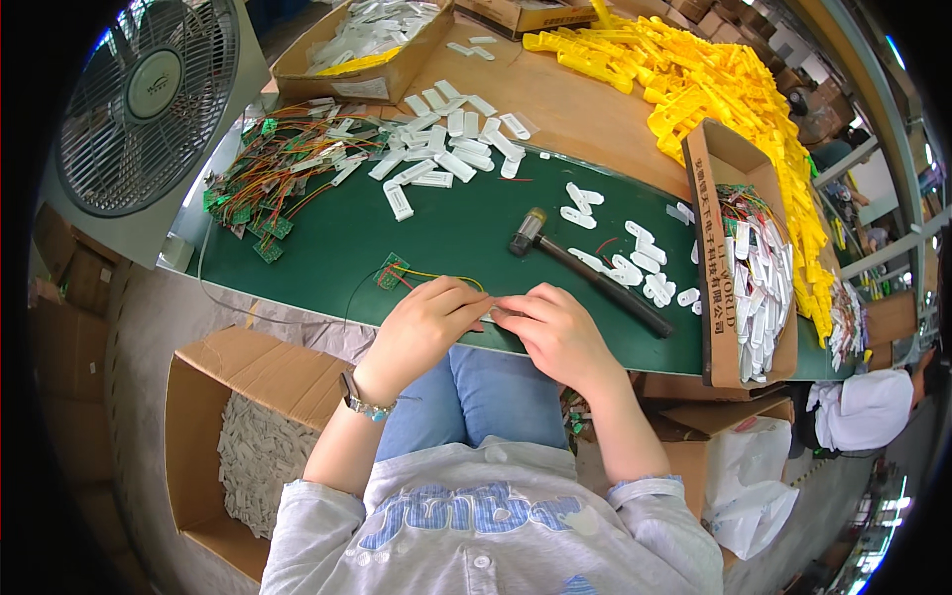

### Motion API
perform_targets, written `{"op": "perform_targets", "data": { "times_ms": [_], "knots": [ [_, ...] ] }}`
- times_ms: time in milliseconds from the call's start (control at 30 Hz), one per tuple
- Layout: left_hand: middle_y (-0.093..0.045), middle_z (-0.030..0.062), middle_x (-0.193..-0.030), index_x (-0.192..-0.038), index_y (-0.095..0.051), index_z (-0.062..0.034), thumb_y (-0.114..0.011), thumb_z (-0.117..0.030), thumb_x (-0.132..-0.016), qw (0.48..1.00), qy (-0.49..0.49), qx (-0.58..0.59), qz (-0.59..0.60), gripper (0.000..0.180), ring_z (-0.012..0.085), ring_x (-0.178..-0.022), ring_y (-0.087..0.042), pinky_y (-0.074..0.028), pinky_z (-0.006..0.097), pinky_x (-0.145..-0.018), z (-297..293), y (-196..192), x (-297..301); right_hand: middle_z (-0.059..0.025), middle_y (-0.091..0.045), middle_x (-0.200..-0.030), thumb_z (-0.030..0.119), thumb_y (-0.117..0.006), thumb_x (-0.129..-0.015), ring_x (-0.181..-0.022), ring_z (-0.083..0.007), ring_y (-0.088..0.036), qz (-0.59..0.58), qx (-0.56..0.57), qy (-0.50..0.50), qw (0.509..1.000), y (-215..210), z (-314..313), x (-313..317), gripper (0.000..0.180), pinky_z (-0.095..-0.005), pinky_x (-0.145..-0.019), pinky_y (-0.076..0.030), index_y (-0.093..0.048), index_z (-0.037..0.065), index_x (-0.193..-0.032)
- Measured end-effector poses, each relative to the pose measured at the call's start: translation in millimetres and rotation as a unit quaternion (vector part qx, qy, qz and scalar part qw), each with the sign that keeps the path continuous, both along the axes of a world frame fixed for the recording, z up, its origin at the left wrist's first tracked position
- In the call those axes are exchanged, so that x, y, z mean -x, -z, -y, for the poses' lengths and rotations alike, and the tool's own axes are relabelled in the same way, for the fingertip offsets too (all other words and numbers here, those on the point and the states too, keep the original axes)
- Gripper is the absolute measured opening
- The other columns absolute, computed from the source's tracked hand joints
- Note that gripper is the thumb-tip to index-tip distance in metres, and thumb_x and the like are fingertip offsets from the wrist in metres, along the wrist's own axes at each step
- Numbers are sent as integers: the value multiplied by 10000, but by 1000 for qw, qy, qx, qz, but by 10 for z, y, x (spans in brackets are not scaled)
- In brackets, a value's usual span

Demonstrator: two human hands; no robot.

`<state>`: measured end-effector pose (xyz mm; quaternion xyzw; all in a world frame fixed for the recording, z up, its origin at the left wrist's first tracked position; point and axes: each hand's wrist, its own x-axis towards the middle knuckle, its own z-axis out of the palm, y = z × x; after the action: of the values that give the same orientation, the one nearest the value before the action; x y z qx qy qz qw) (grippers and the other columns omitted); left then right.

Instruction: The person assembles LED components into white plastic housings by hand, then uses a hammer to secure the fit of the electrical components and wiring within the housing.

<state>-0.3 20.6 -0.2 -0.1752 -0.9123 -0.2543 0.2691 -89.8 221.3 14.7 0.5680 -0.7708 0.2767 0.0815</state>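
at the near edge of the green mat (446, 228) your left hand (421, 327) and right hand (560, 332) meet fingertip to fingertip, both pinched together on a small white piece that is almost hidden between them. a small green circuit board (392, 271) with red and yellow wires lies just beyond your left fingers. keep the piece low over the mat and the wires free of the pinch, i'd judge, so nothing gets trapped as you press. far to the left of your left hand stands a grey fan (149, 94); below that wrist sits an open brown carton of pale parts (253, 446). beyond your right hand lies a black hammer (585, 270), and further right a narrow brown box (739, 258) of finished white pieces, with dark print down its near wall.
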Motion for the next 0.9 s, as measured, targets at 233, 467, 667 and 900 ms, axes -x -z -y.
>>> {"op": "perform_targets", "data": {
  "times_ms": [233,467,667,900],
  "knots": [
    [-686,58,-991,-1043,-712,-39,-758,-80,-716,1000,1,-5,4,333,249,-968,-636,-550,349,-822,16,31,-27,-137,-692,-1022,84,-580,-867,-978,-324,-656,-98,-134,318,934,-386,-488,1210,205,-449,-850,-533,-715,64,-1020],
    [-676,44,-957,-1017,-711,-43,-748,-81,-726,1000,-2,-13,-15,296,221,-959,-632,-553,332,-814,15,81,-2,-147,-661,-922,8,-564,-852,-935,-325,-654,-222,-295,414,832,-74,-922,2046,68,-435,-796,-561,-615,29,-892],
    [-688,36,-967,-1018,-717,-53,-756,-90,-735,1000,-9,-12,-6,289,216,-955,-636,-556,322,-802,8,60,-19,-147,-643,-914,-14,-571,-850,-919,-333,-648,-233,-265,384,853,-174,-958,2014,62,-440,-798,-545,-599,26,-889],
    [-689,39,-985,-1025,-718,-55,-759,-90,-725,1000,-12,-16,3,305,221,-962,-635,-555,324,-808,29,67,-35,-63,-605,-922,-16,-603,-923,-749,-131,-664,229,79,187,952,-466,-325,689,140,-265,-670,-542,-683,6,-1035]
  ]
}}
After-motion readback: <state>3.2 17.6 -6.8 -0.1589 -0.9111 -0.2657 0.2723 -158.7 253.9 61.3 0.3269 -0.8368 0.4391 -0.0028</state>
